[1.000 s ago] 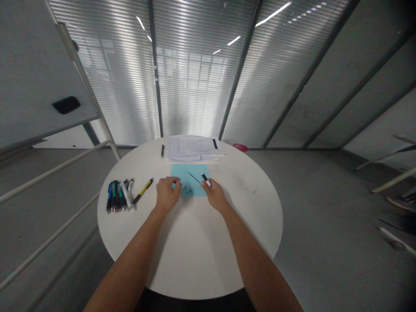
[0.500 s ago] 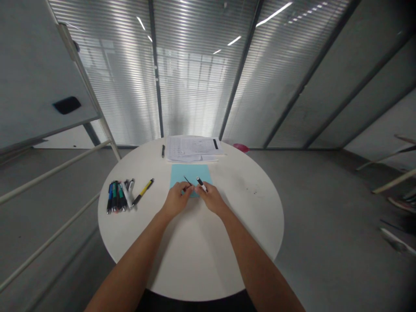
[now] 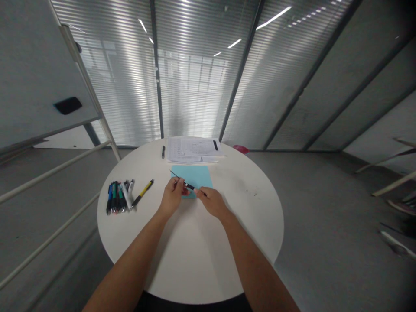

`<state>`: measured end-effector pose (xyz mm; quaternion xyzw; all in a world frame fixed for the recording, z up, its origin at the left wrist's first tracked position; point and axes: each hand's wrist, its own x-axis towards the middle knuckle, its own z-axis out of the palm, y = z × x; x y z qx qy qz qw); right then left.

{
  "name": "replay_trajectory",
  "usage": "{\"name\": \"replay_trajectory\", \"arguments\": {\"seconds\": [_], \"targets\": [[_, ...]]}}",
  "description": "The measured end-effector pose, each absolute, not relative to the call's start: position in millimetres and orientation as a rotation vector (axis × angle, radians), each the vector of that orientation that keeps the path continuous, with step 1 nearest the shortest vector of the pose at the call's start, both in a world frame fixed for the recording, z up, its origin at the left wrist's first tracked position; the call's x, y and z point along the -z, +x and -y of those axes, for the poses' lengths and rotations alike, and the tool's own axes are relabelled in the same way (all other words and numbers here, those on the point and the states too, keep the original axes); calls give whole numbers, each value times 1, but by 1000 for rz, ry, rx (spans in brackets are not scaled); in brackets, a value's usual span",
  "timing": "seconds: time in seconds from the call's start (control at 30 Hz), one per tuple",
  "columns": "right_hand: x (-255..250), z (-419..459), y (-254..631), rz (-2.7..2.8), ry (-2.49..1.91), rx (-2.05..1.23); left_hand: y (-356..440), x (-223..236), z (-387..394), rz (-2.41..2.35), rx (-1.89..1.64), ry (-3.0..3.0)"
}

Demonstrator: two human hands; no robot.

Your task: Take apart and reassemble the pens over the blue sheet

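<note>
My left hand (image 3: 171, 197) and my right hand (image 3: 210, 202) meet over the near edge of a light blue sheet (image 3: 195, 175) on a round white table (image 3: 195, 242). Between them is a black and white pen barrel (image 3: 190, 186) with a thin dark refill (image 3: 175, 175) sticking out up and to the left. Both hands are closed in a pinch: the left fingers grip the refill end of the pen, the right fingers hold its other end.
A row of several pens (image 3: 117, 196) and a yellow pen (image 3: 143, 192) lie to the left. A stack of printed papers (image 3: 192, 149) and a black pen (image 3: 163, 151) lie at the far edge. A whiteboard stand (image 3: 65, 86) rises on the left.
My hands came together from either side of the blue sheet. The pen body, earlier in the right hand alone, now lies level between both hands with the refill pointing left.
</note>
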<state>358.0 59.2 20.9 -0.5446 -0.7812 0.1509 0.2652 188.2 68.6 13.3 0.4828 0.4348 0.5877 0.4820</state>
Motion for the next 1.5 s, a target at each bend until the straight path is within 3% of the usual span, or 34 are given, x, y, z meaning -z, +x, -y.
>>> {"name": "replay_trajectory", "arguments": {"seconds": [0.47,1.5], "targets": [[-13,-64,361,2133,-1358,-412,188,-21,-70,-990,-1560,840],[-17,-60,359,2040,-1319,-579,185,-15,-70,-976,-1328,993]]}}
